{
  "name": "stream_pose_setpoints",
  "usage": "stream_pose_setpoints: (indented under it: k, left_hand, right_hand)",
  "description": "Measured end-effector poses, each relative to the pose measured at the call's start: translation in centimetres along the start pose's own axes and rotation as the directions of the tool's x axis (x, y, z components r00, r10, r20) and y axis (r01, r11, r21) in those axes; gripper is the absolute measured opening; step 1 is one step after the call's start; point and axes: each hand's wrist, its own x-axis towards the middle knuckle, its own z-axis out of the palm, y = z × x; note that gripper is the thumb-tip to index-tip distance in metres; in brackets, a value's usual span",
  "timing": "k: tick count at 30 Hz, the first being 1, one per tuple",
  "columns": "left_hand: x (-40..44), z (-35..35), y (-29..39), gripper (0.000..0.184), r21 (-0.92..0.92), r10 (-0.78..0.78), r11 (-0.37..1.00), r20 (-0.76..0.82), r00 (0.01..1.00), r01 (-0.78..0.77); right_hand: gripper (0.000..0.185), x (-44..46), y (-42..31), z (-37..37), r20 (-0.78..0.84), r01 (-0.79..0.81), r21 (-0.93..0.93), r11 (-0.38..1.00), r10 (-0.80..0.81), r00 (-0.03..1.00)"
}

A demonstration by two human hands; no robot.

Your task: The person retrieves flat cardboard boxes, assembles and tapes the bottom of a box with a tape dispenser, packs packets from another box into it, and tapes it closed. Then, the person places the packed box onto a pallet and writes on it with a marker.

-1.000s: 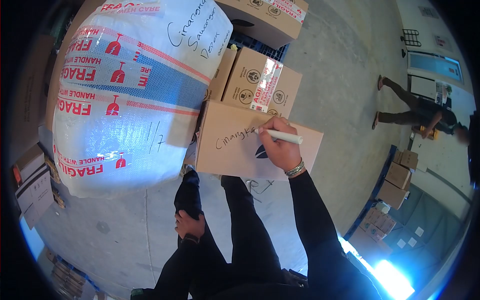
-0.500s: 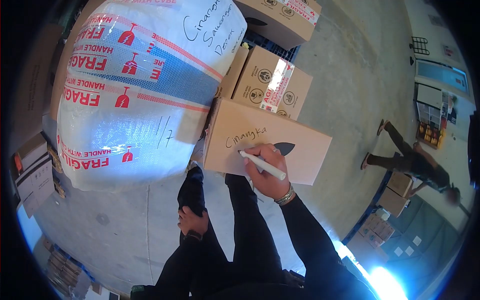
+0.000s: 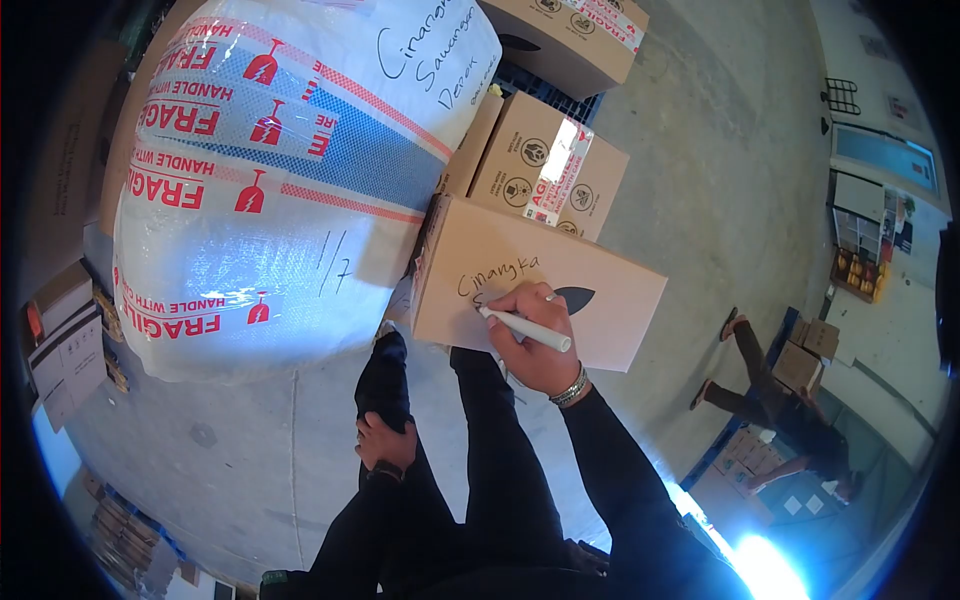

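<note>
My right hand (image 3: 537, 340) is closed around a white marker (image 3: 535, 331), its tip on the top face of a brown cardboard box (image 3: 620, 290). "Cinangka" is handwritten in black there, with the start of a second line below it, partly hidden by my fingers. A dark leaf-shaped mark lies beside my knuckles. My left hand (image 3: 385, 443) rests on my left knee, fingers lying over the dark trouser leg and holding nothing. Close to the box's left side stands a big white wrapped bundle (image 3: 290, 220) with red "FRAGILE" tape, handwriting and "1/7" on it.
More taped cardboard boxes (image 3: 515, 165) stand behind the box, with another carton (image 3: 590, 60) farther back on a dark blue pallet. At right, a person (image 3: 775, 400) bends by stacked cartons (image 3: 750, 455). Other boxes (image 3: 65, 345) stand at left on the concrete floor (image 3: 240, 430).
The marker has added a stroke below "Cinangka", and my right hand has barely shifted. My left hand stays on my knee. The person at right has moved closer to the cartons, bending lower.
</note>
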Motion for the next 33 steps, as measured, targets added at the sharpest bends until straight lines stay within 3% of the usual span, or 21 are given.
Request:
stream_pose_setpoints:
  k: [1, 3, 10, 15, 21, 25, 27, 31, 33]
  left_hand:
    - [-0.1, 0.0, 0.0, 0.065, 0.001, 0.002, 1.000, 0.003, 1.000, -0.002]
    - [0.1, 0.0, -0.1, 0.065, -0.002, -0.001, 1.000, 0.014, 1.000, 0.001]
    - [0.1, 0.1, -0.1, 0.065, 0.001, 0.002, 1.000, 0.000, 1.000, -0.002]
    - [0.0, 0.1, -0.1, 0.065, 0.004, 0.005, 1.000, -0.015, 1.000, -0.005]
    - [0.0, 0.2, -0.3, 0.063, -0.014, 0.016, 1.000, -0.031, 0.999, -0.016]
    - [0.1, 0.3, -0.3, 0.064, -0.010, 0.011, 1.000, -0.003, 1.000, -0.011]
    - [0.1, 0.4, -0.4, 0.065, -0.008, 0.027, 1.000, -0.032, 0.999, -0.027]
    - [0.0, 0.2, -0.3, 0.065, -0.008, 0.015, 1.000, 0.013, 1.000, -0.015]
    - [0.1, 0.2, -0.2, 0.065, 0.003, 0.015, 1.000, -0.015, 1.000, -0.015]
  right_hand:
    - [0.009, -0.2, 0.1, 0.0, 0.000, -0.003, -0.001, 1.000, 0.003, 1.000]
    - [0.008, -0.2, 0.3, 0.1, -0.097, -0.162, 0.129, 0.978, 0.175, 0.980]
    - [0.007, 0.1, 0.7, -0.2, -0.027, -0.085, 0.100, 0.991, 0.089, 0.996]
    - [0.008, 0.3, 0.5, -0.2, -0.126, -0.162, 0.166, 0.973, 0.184, 0.975]
    - [0.009, 0.1, 0.8, -0.7, -0.055, -0.234, 0.165, 0.958, 0.245, 0.968]
    - [0.009, 0.4, 0.8, -0.7, -0.105, -0.197, 0.171, 0.965, 0.217, 0.971]
    - [0.008, 0.2, 0.8, -0.9, -0.083, -0.325, 0.226, 0.918, 0.351, 0.933]
    - [0.007, 0.1, 0.9, -0.9, -0.095, -0.301, 0.221, 0.928, 0.327, 0.940]
    - [0.007, 0.2, 1.1, -1.0, -0.068, -0.224, 0.185, 0.957, 0.240, 0.968]
